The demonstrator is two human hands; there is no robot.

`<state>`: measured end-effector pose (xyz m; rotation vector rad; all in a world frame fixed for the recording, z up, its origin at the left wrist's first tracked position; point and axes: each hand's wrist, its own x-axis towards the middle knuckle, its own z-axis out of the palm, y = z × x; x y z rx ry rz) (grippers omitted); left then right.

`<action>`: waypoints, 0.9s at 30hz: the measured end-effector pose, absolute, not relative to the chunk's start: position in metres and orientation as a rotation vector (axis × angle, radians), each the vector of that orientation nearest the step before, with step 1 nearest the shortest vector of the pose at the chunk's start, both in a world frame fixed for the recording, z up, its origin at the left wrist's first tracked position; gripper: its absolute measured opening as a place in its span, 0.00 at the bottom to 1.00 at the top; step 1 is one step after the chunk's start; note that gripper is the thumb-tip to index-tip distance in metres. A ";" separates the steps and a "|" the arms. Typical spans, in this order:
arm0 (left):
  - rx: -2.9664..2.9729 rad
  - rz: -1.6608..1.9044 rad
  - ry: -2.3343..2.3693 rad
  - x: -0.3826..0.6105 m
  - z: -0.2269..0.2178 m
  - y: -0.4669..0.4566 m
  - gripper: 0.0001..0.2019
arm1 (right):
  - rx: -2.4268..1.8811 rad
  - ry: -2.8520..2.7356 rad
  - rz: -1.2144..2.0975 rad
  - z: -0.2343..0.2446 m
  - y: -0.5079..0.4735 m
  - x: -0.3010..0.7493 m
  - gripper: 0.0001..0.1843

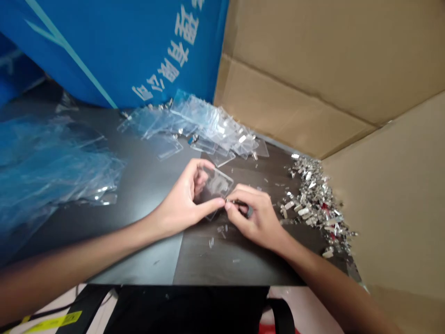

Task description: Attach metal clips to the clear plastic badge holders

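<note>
Left grip (182, 204) clamps the clear holder (221, 183) at left, right grip (259, 214) pinching a dark piece (238, 202) alongside.

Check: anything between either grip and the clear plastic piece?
Nothing visible: left-hand grip holds the clear plastic piece, right-hand grip is at its edge. Metal pile lies apart, to the right.

We see a dark, wood-grained tabletop (250, 273), with light laying a pale sheen over part of its left side. At the far left, we have a blue panel (104, 41) printed with pale characters and a light-blue line, while brown cardboard (330, 51) walls the far right and paler tan board (399, 199) stands along the right
</note>
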<state>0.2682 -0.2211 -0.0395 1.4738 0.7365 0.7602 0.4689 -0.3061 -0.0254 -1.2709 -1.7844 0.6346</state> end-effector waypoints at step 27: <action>1.378 0.981 1.207 0.289 0.053 -0.030 0.16 | -1.526 -1.469 0.693 -0.057 -0.271 0.484 0.20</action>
